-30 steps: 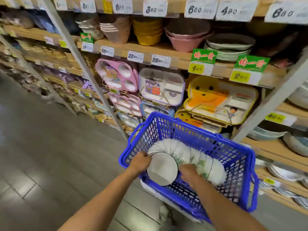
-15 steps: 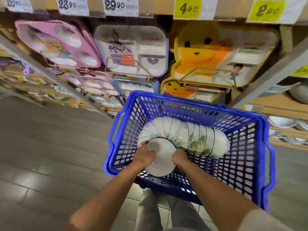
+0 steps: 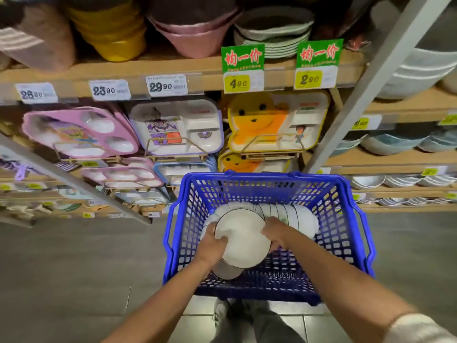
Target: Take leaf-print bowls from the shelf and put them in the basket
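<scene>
The left hand [image 3: 212,244] and right hand [image 3: 276,230] grip the rim of the nearest of the leaf-print bowls [image 3: 243,236], a sideways row inside the blue basket [image 3: 267,177]; an uneven release would likely let the row slump and chip.

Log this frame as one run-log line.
phase: placing | left hand: grips bowl stack | right hand: grips bowl stack | bowl stack: on its side inside blue basket

bowls [image 3: 291,216] lie stacked in the basket [image 3: 346,219], shelf [image 3: 173,70] behind it.
</scene>
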Tool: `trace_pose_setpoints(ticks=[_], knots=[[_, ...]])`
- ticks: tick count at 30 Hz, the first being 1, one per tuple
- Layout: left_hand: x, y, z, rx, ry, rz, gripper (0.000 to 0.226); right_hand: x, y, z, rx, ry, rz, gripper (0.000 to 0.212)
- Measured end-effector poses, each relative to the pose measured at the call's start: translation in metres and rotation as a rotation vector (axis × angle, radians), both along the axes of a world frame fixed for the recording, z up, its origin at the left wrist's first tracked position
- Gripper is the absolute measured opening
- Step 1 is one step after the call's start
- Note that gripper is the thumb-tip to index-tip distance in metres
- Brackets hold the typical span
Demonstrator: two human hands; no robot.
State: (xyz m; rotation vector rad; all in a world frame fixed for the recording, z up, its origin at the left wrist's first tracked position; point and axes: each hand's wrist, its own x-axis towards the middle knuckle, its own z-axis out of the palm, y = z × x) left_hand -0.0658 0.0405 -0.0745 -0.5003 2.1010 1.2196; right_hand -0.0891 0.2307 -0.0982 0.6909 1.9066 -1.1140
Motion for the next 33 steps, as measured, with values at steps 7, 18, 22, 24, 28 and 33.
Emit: trace_pose_setpoints(ticks=[7, 18, 22, 24, 28, 33], knots=[[-0.016, 0.001, 0.062, 0.446, 0.222, 0.161, 0.070, -0.013, 0.019, 0.096, -0.228, 0.069, -0.154, 0.036], [-0.045, 0.034, 0.196, 0.791, 0.496, 0.447, 0.062, -0.012, 0.023, 0.250, -0.309, 0.412, -0.315, 0.030], [-0.055, 0.049, 0.235, 0.863, 0.456, 0.482, 0.047, -0.002, 0.030, 0.284, -0.229, 0.532, -0.355, 0.040], [-0.053, 0.057, 0.255, 0.890, 0.446, 0.467, 0.044, 0.009, 0.037, 0.297, -0.190, 0.579, -0.368, 0.043], [-0.043, 0.079, 0.287, 0.934, 0.466, 0.414, 0.043, 0.036, 0.058, 0.316, -0.145, 0.723, -0.379, 0.048], [-0.017, 0.123, 0.320, 0.945, 0.451, 0.360, 0.040, 0.066, 0.093, 0.338, -0.225, 0.993, -0.476, 0.032]])
